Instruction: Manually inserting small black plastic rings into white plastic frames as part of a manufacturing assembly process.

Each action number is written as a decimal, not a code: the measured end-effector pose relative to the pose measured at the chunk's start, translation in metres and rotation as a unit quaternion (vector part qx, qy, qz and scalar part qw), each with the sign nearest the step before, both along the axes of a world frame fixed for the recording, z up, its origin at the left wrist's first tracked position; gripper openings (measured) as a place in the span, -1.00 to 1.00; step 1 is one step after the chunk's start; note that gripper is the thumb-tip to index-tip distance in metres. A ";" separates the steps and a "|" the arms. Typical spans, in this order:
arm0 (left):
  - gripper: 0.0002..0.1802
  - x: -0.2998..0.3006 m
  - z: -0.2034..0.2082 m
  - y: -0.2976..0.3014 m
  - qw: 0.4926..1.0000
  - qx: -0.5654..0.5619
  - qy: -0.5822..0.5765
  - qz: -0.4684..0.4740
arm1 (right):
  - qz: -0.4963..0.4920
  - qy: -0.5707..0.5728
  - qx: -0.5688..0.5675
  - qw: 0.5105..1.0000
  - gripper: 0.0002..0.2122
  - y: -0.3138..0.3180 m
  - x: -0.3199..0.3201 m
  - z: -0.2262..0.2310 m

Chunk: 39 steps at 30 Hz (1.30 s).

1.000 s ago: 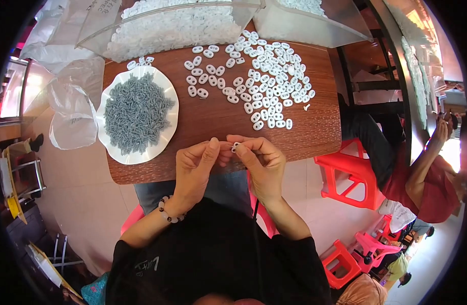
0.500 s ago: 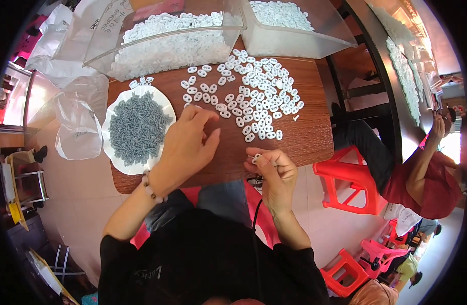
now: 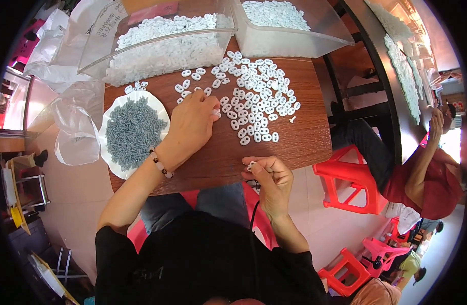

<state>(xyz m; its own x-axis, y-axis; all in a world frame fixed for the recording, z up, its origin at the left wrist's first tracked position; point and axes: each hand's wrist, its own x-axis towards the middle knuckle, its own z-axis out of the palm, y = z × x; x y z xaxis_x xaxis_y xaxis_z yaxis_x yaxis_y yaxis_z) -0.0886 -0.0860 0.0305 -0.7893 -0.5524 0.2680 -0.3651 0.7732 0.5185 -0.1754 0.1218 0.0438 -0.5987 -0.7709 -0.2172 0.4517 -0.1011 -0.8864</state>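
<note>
My right hand (image 3: 273, 178) pinches a small white oval piece with two holes (image 3: 252, 166) above the table's near edge. Farther up and to the left, my left hand (image 3: 193, 118) curls its fingers down at the edge of the scattered pieces. A white two-hole piece (image 3: 216, 113) shows at its fingertips; the thumb is hidden. Many more white two-hole pieces (image 3: 261, 96) lie loose on the brown table (image 3: 307, 132). Beside my left wrist stands a scalloped white plate (image 3: 105, 147) heaped with small grey screw-like pieces (image 3: 134, 132).
Two clear plastic bins (image 3: 294, 48) with white pieces stand along the far edge. Plastic bags (image 3: 76, 127) hang at the left. A small pale piece (image 3: 292, 119) lies at the right. Beyond it are a red stool (image 3: 345, 193) and a seated person (image 3: 421, 178).
My left hand has moved up and right into the scattered pieces, its fingers curling together. My right hand keeps its pinch, shifted slightly. The whole view has moved a little.
</note>
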 end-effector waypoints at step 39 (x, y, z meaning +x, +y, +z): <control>-0.68 0.065 0.020 0.037 0.995 0.072 0.020 0.065 | 0.023 0.021 0.026 0.999 -0.91 -0.013 -0.003 -0.002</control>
<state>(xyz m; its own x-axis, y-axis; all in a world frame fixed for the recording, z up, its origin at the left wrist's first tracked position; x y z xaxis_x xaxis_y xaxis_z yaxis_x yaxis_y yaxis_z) -0.0239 -0.0492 0.0502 -0.6997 -0.6835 0.2079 -0.4336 0.6376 0.6367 -0.1785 0.1091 0.0422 -0.5724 -0.7861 -0.2331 0.4164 -0.0338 -0.9085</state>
